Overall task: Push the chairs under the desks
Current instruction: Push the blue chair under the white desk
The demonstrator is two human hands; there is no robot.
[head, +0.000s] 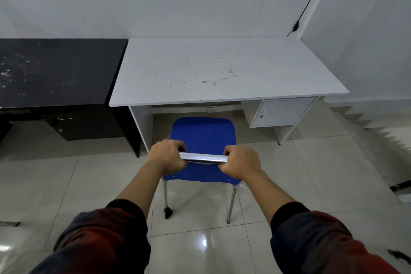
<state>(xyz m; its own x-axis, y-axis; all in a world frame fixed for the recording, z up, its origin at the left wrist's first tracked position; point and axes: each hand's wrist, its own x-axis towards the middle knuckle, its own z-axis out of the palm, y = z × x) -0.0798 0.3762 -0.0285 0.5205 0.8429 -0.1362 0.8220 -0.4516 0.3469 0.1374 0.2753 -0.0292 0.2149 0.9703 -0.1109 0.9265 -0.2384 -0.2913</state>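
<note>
Gripping the chrome top rail [203, 159] of a blue chair [203, 133], the left hand [166, 157] and right hand [241, 160] are each closed around one end of the bar, knuckles up. The chair stands on the tiled floor [66, 184] facing the white desk [222, 69], its seat front at the mouth of the kneehole and its back and rear legs out in the open. The step in hand appears to be the push itself, begun but not finished. The next move likely calls for a straight, level shove forward, keeping the seat between the desk's left side panel [142, 122] and the cupboard unit [282, 111] on the right, until the backrest nears the desktop edge. Counted: one chair in view, two desks (the white one and a black desk [55, 69] touching it on the left), two hands, two chair legs visible. No chair is seen at the black desk
</note>
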